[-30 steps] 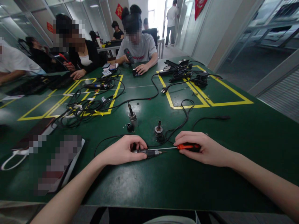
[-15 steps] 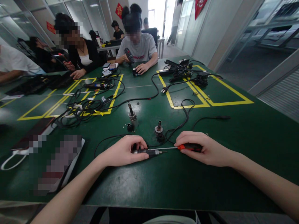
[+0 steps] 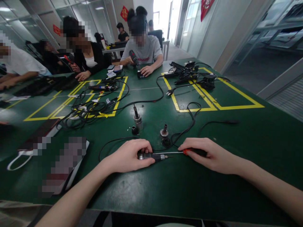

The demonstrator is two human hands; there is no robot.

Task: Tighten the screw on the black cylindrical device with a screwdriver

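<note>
Nearest, on the green surface, a dark pen-shaped tool is held in the left hand, thumb and fingers closed around its body, its metal tip pointed right. A screwdriver is gripped by its red-and-black handle in the right hand, its thin shaft laid along the tool's far side; whether the two are touching cannot be told. To the left, a blurred flat device is seen.

Just beyond the hands, a short metal part is stood upright near a black ring; left of it, a taller metal part is set beside a small black collar.

Farther off, tangled cables are spread over yellow tape. At the far side, a power drill is held by a seated person.
</note>
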